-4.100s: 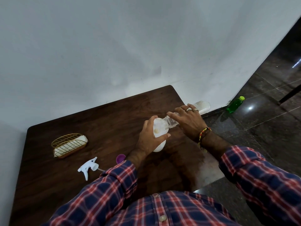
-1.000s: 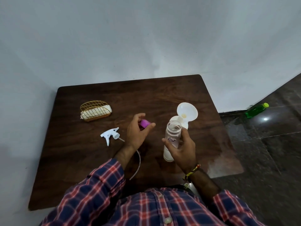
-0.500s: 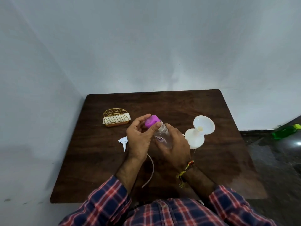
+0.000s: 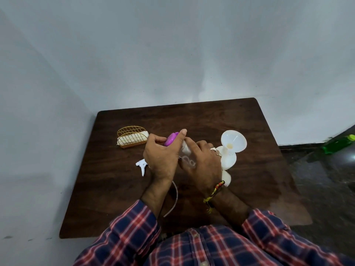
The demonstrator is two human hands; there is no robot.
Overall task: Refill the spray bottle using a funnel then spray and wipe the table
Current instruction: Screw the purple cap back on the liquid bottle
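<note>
My right hand (image 4: 204,166) grips a clear plastic bottle (image 4: 187,157), tilted with its mouth up and to the left. My left hand (image 4: 161,158) pinches the purple cap (image 4: 171,138) on that mouth. Just right of my hands stands the white spray bottle (image 4: 228,161) with a white funnel (image 4: 233,141) in its neck. The white trigger spray head (image 4: 141,165) lies on the dark wooden table (image 4: 255,169) left of my left hand, and its thin tube (image 4: 173,198) curves toward me under my wrist.
A gold wire holder (image 4: 131,137) with a white cloth in it sits at the table's far left. A green bottle (image 4: 339,144) lies on the dark floor at the right. Grey walls close off the far and left sides of the table.
I stopped pouring from the clear bottle into the funnel and brought it upright. My left hand picked up the purple cap and set it on the bottle's mouth.
</note>
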